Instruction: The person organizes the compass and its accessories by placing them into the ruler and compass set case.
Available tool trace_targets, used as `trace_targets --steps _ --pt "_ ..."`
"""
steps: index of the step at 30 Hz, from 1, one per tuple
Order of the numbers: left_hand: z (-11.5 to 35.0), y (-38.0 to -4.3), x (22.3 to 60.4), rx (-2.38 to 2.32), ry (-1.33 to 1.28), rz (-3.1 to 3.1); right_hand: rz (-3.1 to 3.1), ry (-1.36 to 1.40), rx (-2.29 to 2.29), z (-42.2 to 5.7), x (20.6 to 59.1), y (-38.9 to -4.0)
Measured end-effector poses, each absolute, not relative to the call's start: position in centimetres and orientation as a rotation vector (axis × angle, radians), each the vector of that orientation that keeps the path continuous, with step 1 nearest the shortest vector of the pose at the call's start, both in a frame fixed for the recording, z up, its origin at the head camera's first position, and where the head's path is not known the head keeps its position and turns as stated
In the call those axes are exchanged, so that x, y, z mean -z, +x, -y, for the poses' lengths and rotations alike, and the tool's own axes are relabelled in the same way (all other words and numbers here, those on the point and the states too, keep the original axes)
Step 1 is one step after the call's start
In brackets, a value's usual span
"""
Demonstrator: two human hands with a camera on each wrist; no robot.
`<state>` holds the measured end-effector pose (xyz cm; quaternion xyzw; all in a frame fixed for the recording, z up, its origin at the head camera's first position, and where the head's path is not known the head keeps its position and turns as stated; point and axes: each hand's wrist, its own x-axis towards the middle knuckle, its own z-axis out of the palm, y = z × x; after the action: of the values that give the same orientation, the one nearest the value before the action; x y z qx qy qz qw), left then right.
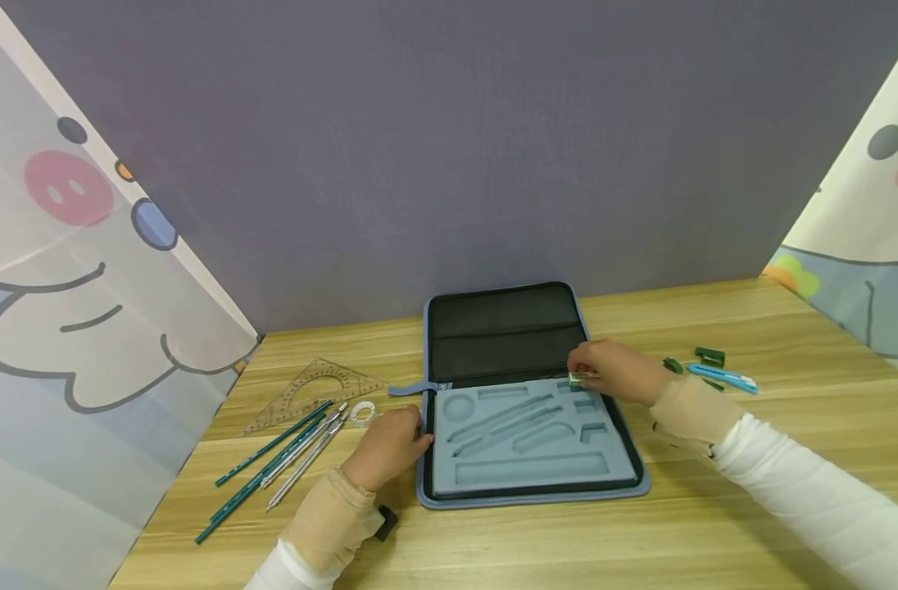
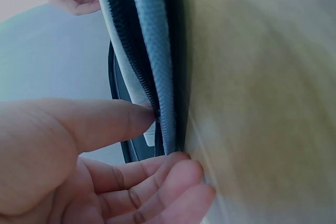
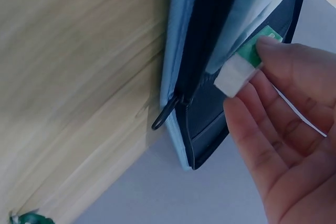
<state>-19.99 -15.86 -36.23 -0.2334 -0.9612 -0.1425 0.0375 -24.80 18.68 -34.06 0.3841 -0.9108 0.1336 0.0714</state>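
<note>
An eraser [image 3: 239, 73], white with a green sleeve, is pinched between the thumb and fingers of my right hand [image 1: 617, 369]. That hand is over the far right corner of the pale blue foam insert [image 1: 530, 470], close to a recess there. The insert lies in a blue zip case [image 1: 535, 500] that stands unzipped with its black lid [image 1: 504, 319] folded back. My left hand [image 1: 392, 447] holds the case's left edge. In the left wrist view the thumb lies on the zipper side, and the fingers curl against the outer blue edging [image 2: 152, 40].
To the left are a clear set square [image 1: 287, 406], green pencils [image 1: 260, 459], silver compasses [image 1: 309, 459] and a small white ring [image 1: 363, 413]. On the right lie a blue utility knife [image 1: 723, 378] and small green items [image 1: 710, 356]. A grey panel [image 1: 419, 164] rises behind.
</note>
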Motion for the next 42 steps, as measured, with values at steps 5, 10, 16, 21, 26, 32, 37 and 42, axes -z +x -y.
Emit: trace_targets --steps 5,10,16,21,26,32,37,42 --pt "15.9 -20.0 36.3 0.442 -0.714 2.951 2.745 1.174 -0.411 -18.1 34.2 -25.0" --pt "16.0 -20.1 36.4 0.449 -0.713 2.956 2.758 1.181 -0.422 -18.0 34.6 -25.2" --pt "16.0 -20.0 36.3 0.457 -0.711 2.964 2.755 1.204 -0.438 -17.8 34.6 -25.1" --pt "16.0 -20.0 36.3 0.451 -0.716 2.959 2.753 1.217 -0.458 -17.7 34.7 -25.0" --pt "15.9 -20.0 36.1 0.440 -0.717 2.952 2.751 1.236 -0.470 -17.7 34.9 -25.1" --pt "15.8 -19.8 36.0 0.439 -0.715 2.954 2.755 1.229 -0.488 -17.7 35.1 -25.3" --pt "15.8 -19.7 36.0 0.442 -0.717 2.954 2.766 1.208 -0.492 -17.8 35.3 -25.3" --pt "15.8 -19.8 36.0 0.437 -0.722 2.951 2.744 1.218 -0.504 -17.8 35.4 -25.3"
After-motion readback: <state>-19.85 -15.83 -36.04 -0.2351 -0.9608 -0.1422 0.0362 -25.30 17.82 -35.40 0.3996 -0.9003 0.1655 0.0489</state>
